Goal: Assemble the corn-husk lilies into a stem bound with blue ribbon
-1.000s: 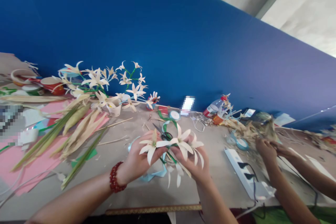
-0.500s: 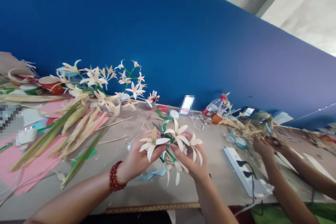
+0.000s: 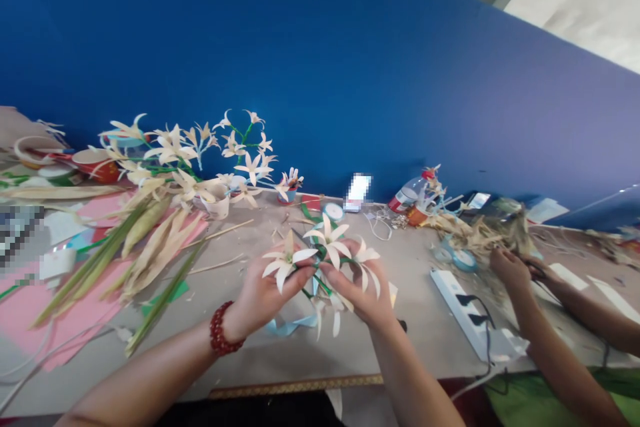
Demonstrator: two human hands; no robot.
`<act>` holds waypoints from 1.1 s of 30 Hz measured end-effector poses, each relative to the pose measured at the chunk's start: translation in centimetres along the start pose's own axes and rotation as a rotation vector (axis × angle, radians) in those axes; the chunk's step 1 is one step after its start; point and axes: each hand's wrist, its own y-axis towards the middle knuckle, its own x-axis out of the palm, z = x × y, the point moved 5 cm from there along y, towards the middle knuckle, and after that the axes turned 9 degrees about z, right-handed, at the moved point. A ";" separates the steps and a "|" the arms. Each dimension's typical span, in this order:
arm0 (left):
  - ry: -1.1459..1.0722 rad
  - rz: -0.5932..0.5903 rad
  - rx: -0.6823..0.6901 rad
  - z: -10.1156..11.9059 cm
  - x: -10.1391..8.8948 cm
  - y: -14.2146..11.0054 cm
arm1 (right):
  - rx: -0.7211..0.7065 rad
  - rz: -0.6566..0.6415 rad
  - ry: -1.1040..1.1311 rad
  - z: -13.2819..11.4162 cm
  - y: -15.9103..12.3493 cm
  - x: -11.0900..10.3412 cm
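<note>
My left hand (image 3: 257,297), with a red bead bracelet (image 3: 223,328) at the wrist, pinches green-wrapped stems from the left. A cream handmade flower (image 3: 286,261) lies over its fingers. From the other side my right hand (image 3: 375,307) closes thumb and fingers on the same stems. Between the hands a second cream flower (image 3: 329,242) faces up, and a third flower (image 3: 364,263) rests against the right fingers. Paler petals (image 3: 336,322) hang below. The exact point where the fingertips meet on the stems is partly hidden by petals.
Handmade flowers (image 3: 173,147) stand in cups at the back left. Corn husks (image 3: 155,253) lie on pink paper (image 3: 85,303). A ribbon roll (image 3: 333,212), a bottle (image 3: 406,195) and a white power strip (image 3: 460,313) are farther right. Another person's hands (image 3: 513,270) work at right.
The middle flower has shifted up and left between my hands, and the green loop behind it shows less. Both hands keep their hold. The view has turned slightly.
</note>
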 end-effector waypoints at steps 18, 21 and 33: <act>-0.086 -0.004 -0.157 -2.0 -0.1 0.1 | 0.053 0.012 0.056 0.2 1.1 0.5; -0.070 0.003 -0.158 -2.0 -0.1 0.3 | 0.057 0.008 0.065 0.5 1.2 0.7; -0.056 0.011 -0.167 -2.8 -0.2 0.4 | 0.048 -0.005 0.037 1.0 1.9 1.0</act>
